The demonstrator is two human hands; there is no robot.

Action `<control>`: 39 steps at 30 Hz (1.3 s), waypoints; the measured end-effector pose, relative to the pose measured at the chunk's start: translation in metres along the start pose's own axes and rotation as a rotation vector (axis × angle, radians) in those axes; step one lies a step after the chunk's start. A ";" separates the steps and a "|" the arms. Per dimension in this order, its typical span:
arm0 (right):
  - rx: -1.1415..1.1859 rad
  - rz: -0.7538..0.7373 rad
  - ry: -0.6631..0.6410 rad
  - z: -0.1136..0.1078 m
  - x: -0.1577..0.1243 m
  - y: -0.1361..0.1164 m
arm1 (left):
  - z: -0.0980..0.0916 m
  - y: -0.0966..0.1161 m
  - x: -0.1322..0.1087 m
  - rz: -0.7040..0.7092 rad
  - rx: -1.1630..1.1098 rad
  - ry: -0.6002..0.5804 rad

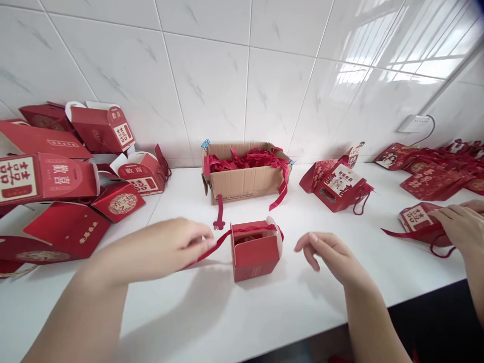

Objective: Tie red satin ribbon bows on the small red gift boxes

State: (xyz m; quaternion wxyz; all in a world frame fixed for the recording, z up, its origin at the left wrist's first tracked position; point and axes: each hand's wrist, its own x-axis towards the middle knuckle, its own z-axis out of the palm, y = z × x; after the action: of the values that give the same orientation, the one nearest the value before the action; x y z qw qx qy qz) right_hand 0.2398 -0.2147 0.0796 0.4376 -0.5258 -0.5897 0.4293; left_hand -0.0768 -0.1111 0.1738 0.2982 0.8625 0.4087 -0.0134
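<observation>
A small red gift box (pixel 257 257) stands on the white table in front of me, its top partly open and a white-lined flap at its right end. A red ribbon (pixel 224 239) runs through the top of the box and out to the left. At its left part, the fingers of my left hand (pixel 191 242) are closed on this ribbon, whose tail passes below the hand. To the right of the box, my right hand (pixel 327 252) hovers with fingers bent and apart, holding nothing.
Behind the box, a cardboard box (pixel 245 184) holds red ribbons, some hanging over its front. Red boxes (pixel 68 176) are piled at left; others (pixel 338 189) stand at right. A co-worker's hand (pixel 459 227) touches a red box at far right. A tiled wall rises behind.
</observation>
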 end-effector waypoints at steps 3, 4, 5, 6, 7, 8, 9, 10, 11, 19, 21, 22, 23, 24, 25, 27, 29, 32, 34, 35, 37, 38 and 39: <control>0.065 0.167 -0.169 0.010 -0.014 0.008 | 0.028 -0.003 -0.005 -0.021 -0.095 -0.295; 0.085 0.212 -0.191 0.013 -0.015 0.011 | 0.036 -0.004 -0.005 -0.045 -0.123 -0.319; 0.103 0.248 -0.210 0.017 -0.014 0.013 | 0.044 -0.004 -0.004 -0.066 -0.143 -0.320; 0.120 0.278 -0.234 0.020 -0.013 0.015 | 0.051 -0.005 -0.002 -0.083 -0.156 -0.303; 0.140 0.304 -0.265 0.023 -0.010 0.017 | 0.056 -0.006 0.000 -0.089 -0.164 -0.276; 0.170 0.326 -0.296 0.025 -0.006 0.018 | 0.059 -0.008 0.002 -0.086 -0.175 -0.247; 0.224 0.344 -0.315 0.028 -0.002 0.019 | 0.061 -0.009 0.004 -0.080 -0.185 -0.214; 0.306 0.359 -0.313 0.030 0.002 0.020 | 0.063 -0.009 0.006 -0.076 -0.199 -0.176; 0.418 0.369 -0.285 0.032 0.007 0.021 | 0.064 -0.010 0.007 -0.078 -0.218 -0.134; 0.843 0.057 0.130 0.040 0.027 0.016 | 0.071 -0.001 0.022 0.095 -0.480 0.388; 0.709 -0.047 0.140 0.043 0.027 0.014 | 0.073 0.003 0.027 0.173 -0.473 0.386; 0.659 -0.079 0.122 0.046 0.027 0.012 | 0.073 0.005 0.029 0.195 -0.466 0.376; 0.626 -0.093 0.097 0.048 0.027 0.011 | 0.074 0.006 0.032 0.212 -0.457 0.370; 0.608 -0.092 0.075 0.051 0.027 0.009 | 0.074 0.008 0.033 0.227 -0.451 0.377; 0.595 -0.081 0.072 0.053 0.028 0.008 | 0.074 0.009 0.035 0.236 -0.447 0.391; 0.566 -0.050 0.132 0.057 0.030 0.006 | 0.075 0.011 0.037 0.221 -0.440 0.406; 0.548 -0.038 0.227 0.059 0.033 0.006 | 0.076 0.012 0.039 0.190 -0.431 0.413; 0.532 -0.093 0.318 0.060 0.035 0.007 | 0.076 0.015 0.040 0.206 -0.417 0.445; 0.489 -0.145 0.366 0.063 0.036 0.007 | 0.077 0.016 0.041 0.228 -0.395 0.466; 0.464 -0.164 0.388 0.065 0.036 0.008 | 0.077 0.017 0.042 0.226 -0.374 0.474; 0.434 -0.182 0.416 0.069 0.036 0.008 | 0.075 0.021 0.043 0.203 -0.312 0.472; 0.428 -0.184 0.423 0.072 0.037 0.007 | 0.074 0.023 0.043 0.184 -0.275 0.462; 0.426 -0.185 0.427 0.074 0.037 0.007 | 0.071 0.025 0.043 0.162 -0.235 0.442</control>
State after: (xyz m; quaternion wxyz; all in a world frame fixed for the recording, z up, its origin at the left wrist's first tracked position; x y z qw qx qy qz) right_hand 0.1673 -0.1805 0.0573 0.6891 -0.4446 -0.4266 0.3814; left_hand -0.0146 -0.1313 0.1165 0.2999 0.8337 0.3923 0.2470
